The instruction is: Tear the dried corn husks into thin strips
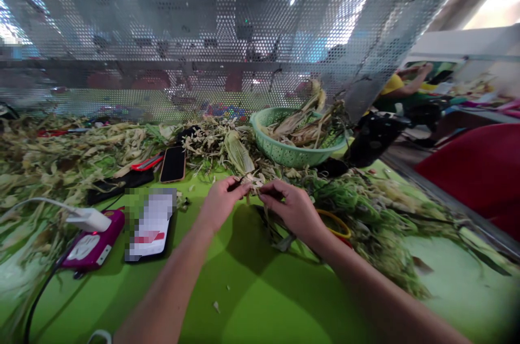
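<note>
My left hand [221, 200] and my right hand [290, 206] meet over the green table [244, 290], both pinched on a small pale cluster of dried flower stems [255, 181]. A thin dark piece sticks out between my left fingers. Just behind lies a pale green husk-like bundle [239, 153]. A yellow and red ring [339, 225] lies under my right wrist.
Heaps of dried and green stalks [73, 149] cover the table's back and right side. A green basket [290, 151] holds more stalks. Phones [173, 164], a purple power strip [95, 246] with a white plug, and a perforated metal screen [244, 35] stand nearby. Another person's arm [410, 81] shows at far right.
</note>
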